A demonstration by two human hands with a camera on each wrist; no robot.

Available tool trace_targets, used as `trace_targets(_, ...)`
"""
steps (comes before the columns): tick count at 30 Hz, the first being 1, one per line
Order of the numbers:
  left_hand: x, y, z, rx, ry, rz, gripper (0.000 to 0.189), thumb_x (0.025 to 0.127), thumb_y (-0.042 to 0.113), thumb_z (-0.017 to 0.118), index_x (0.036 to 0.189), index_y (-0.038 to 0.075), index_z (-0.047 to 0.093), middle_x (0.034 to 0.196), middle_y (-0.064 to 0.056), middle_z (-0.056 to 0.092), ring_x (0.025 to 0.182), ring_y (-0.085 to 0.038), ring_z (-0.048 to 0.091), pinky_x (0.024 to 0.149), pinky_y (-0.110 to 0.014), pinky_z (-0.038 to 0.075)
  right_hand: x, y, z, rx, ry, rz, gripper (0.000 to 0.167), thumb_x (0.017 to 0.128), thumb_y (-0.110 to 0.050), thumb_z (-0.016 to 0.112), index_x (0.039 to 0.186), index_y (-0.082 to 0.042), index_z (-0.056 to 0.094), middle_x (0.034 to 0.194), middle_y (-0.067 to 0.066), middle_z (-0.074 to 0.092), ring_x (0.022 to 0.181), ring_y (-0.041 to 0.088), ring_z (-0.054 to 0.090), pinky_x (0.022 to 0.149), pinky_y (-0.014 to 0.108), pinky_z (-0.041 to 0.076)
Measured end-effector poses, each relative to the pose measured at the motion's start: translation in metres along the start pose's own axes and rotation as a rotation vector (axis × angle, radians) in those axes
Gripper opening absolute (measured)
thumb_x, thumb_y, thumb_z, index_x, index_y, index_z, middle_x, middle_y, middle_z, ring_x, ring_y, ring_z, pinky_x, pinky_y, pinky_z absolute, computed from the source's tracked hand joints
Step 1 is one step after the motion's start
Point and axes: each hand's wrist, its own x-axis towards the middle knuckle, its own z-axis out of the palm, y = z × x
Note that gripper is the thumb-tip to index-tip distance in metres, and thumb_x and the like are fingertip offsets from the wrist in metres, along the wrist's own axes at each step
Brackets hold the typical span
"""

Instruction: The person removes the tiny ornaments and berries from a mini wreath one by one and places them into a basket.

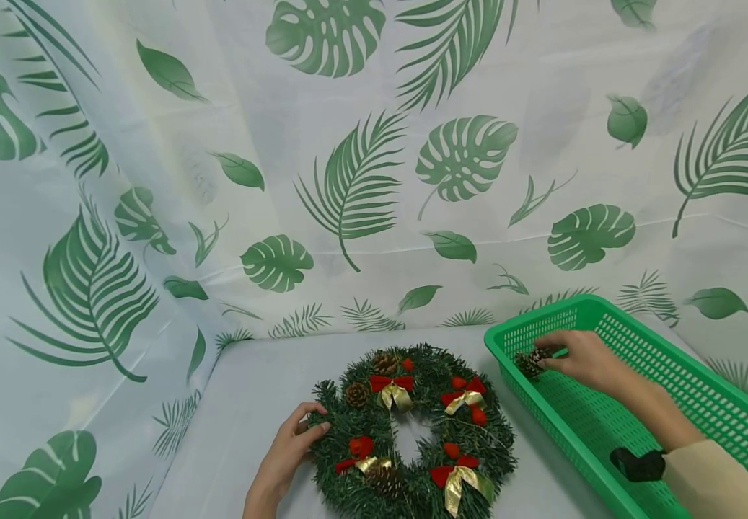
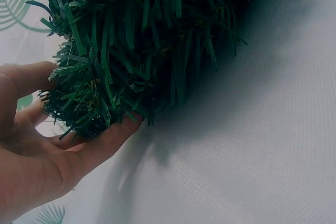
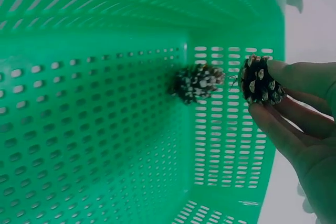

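A round green Christmas wreath (image 1: 490, 461) lies on the white surface, trimmed with red and gold bows, red berries and several pine cones. My left hand (image 1: 292, 447) grips its left edge, thumb over the tinsel needles and fingers under the outer rim, as the left wrist view shows. Inside the far end of a green basket (image 1: 542, 425), my right hand (image 1: 584, 357) pinches a brown pine cone (image 3: 257, 80) with pale-tipped scales between thumb and fingers. A second pine cone (image 3: 197, 83) rests in the basket near its end wall.
The perforated basket stands right of the wreath, its long side slanting toward me. White sheeting (image 1: 374, 288) printed with green leaves hangs behind and at the left. A black object (image 1: 636, 465) shows by my right cuff.
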Motion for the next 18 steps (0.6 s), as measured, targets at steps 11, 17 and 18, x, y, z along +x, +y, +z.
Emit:
trace_targets(11, -0.001, 0.0, 0.0, 0.001, 0.001, 0.0, 0.035, 0.101, 0.025, 0.066, 0.128, 0.007, 0.054, 0.115, -0.012, 0.058, 0.094, -0.022, 0.052, 0.073, -0.039, 0.049, -0.006, 0.007, 0.014, 0.001, -0.025, -0.011, 0.032, 0.082, -0.005, 0.083, 0.109, 0.008, 0.073, 0.099, 0.019, 0.076, 0.085, 0.032, 0.072, 0.07, 0.041, 0.059)
trace_targets(17, 0.0, 0.0, 0.0, -0.001, 0.001, 0.002, 0.035, 0.101, 0.025, 0.066, 0.129, 0.007, 0.054, 0.116, -0.012, 0.058, 0.094, -0.022, 0.052, 0.073, -0.039, 0.048, -0.008, 0.009, 0.022, 0.004, -0.037, -0.032, 0.028, 0.08, -0.006, 0.084, 0.105, 0.003, 0.075, 0.094, 0.012, 0.077, 0.082, 0.027, 0.073, 0.068, 0.037, 0.059)
trace_targets(18, 0.0, 0.0, 0.0, -0.001, 0.002, 0.003, 0.035, 0.101, 0.025, 0.066, 0.129, 0.007, 0.054, 0.117, -0.012, 0.059, 0.094, -0.022, 0.052, 0.073, -0.039, 0.048, -0.008, 0.009, 0.022, 0.003, -0.036, -0.033, 0.027, 0.081, -0.006, 0.084, 0.105, 0.002, 0.076, 0.094, 0.011, 0.077, 0.082, 0.027, 0.073, 0.068, 0.037, 0.058)
